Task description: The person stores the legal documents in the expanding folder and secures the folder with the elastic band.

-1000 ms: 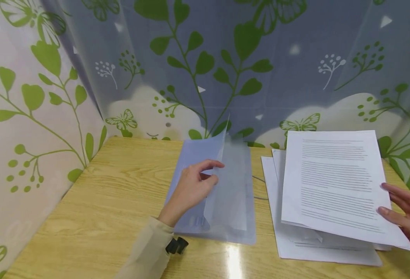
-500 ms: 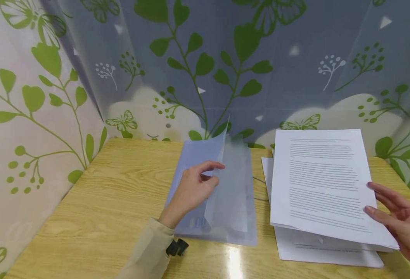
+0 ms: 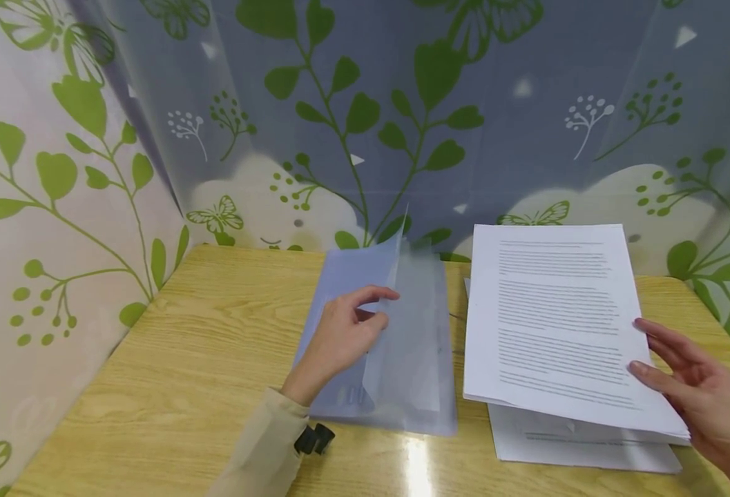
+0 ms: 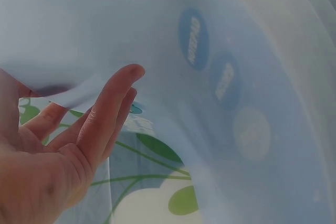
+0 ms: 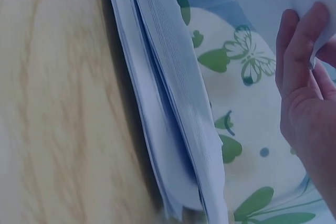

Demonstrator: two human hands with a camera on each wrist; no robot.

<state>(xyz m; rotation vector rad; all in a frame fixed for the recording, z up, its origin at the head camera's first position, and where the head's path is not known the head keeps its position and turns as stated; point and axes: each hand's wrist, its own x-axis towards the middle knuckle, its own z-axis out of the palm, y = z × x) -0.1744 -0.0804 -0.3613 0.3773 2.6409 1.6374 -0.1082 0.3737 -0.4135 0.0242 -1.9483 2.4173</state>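
A translucent blue plastic folder (image 3: 341, 273) lies opened out on the table, one thin clear leaf (image 3: 411, 345) lifted upward. My left hand (image 3: 342, 331) pinches that leaf between thumb and fingers. Close up in the left wrist view, the left hand (image 4: 79, 145) is beside the bluish film (image 4: 252, 35), which has oval printed marks. By their right edge, my right hand (image 3: 697, 386) holds some printed sheets (image 3: 551, 317) tilted over a paper stack (image 3: 520, 438). Seen from the right wrist, the right hand (image 5: 310, 82) has a sheet between thumb and fingers.
The wooden table (image 3: 215, 345) reaches back to a patterned curtain (image 3: 365, 138) with green leaves and butterflies. A thin grey cable (image 3: 456, 316) shows between folder and papers. In the right wrist view, layered paper edges (image 5: 163, 93) run along the tabletop.
My right hand has moved left with the printed sheets, bringing them closer to the folder. The left hand and the lifted leaf have stayed in place.
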